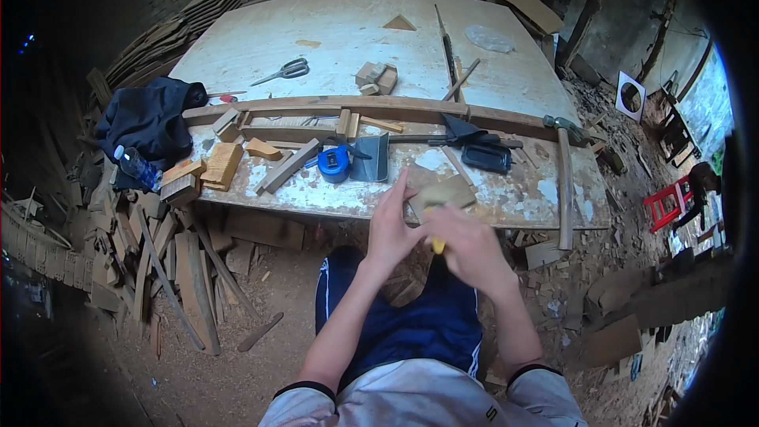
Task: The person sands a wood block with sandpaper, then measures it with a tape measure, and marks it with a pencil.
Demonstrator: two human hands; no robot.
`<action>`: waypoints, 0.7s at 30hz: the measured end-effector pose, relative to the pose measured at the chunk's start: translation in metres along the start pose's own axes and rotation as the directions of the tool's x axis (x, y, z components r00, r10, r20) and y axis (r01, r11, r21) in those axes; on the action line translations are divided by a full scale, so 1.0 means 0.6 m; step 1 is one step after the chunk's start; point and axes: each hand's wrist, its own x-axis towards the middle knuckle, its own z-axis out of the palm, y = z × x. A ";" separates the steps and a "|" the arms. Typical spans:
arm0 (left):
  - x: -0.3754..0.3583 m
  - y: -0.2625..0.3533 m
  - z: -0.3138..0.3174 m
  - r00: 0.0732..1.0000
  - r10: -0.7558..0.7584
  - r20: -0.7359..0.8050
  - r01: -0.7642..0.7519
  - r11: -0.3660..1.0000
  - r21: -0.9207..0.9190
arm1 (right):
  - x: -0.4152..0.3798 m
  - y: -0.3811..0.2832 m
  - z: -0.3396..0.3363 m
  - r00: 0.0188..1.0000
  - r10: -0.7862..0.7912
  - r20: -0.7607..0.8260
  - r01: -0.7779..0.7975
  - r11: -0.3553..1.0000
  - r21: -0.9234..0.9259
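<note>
Broadly, we see a wide plywood workbench (332,32) filling the upper half of the view, its near edge spattered with white patches. Across it lies a long curved wooden strip (316,103), and a dark jacket (150,119) is heaped at the bench's left end. Below that end, offcuts of scrap wood (158,261) litter the dirt floor. Smaller things sit along the near edge: a trowel blade (371,158), a blue tape measure (334,164), and scissors (283,71) farther back. Just in front of the bench edge, our left hand (389,231) has its fingers stretched upward against a small flat wooden block (443,192), touching its left side. Our right hand (466,245) is closed around a yellow-handled tool (436,243), just beneath the block.
</note>
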 end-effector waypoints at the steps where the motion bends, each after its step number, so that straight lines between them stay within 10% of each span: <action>1: -0.002 0.000 0.004 1.000 -0.018 0.001 0.018 1.000 -0.008 | -0.002 0.000 0.000 0.999 -0.033 0.037 0.029 0.996 0.087; 3: -0.001 0.003 0.003 1.000 -0.007 0.001 0.007 1.000 -0.010 | -0.003 0.021 -0.014 0.994 0.079 0.074 -0.093 0.973 0.210; 5: -0.001 0.007 0.000 1.000 0.011 -0.009 -0.011 1.000 -0.008 | 0.007 0.033 -0.018 0.991 0.118 -0.067 -0.122 0.992 -0.043; 8: -0.001 -0.002 0.006 1.000 0.014 -0.007 -0.014 1.000 -0.007 | 0.010 -0.008 -0.008 0.990 -0.120 0.067 0.116 0.992 0.057; 11: -0.001 0.004 0.002 1.000 0.012 -0.001 -0.012 1.000 0.002 | 0.000 0.032 -0.033 0.970 0.204 0.131 -0.235 0.924 0.303; 15: -0.004 -0.011 0.006 0.997 0.076 -0.013 -0.075 0.997 0.027 | -0.004 0.001 -0.007 0.995 -0.096 0.027 0.098 0.989 -0.108; 19: -0.006 -0.009 0.001 0.983 0.184 0.006 -0.183 0.978 0.102 | -0.015 0.035 -0.036 0.973 0.218 0.076 -0.230 0.950 0.213; 21: -0.007 -0.014 0.001 0.965 0.262 0.017 -0.261 0.950 0.169 | -0.020 0.026 -0.025 0.993 0.116 -0.013 -0.116 0.993 0.010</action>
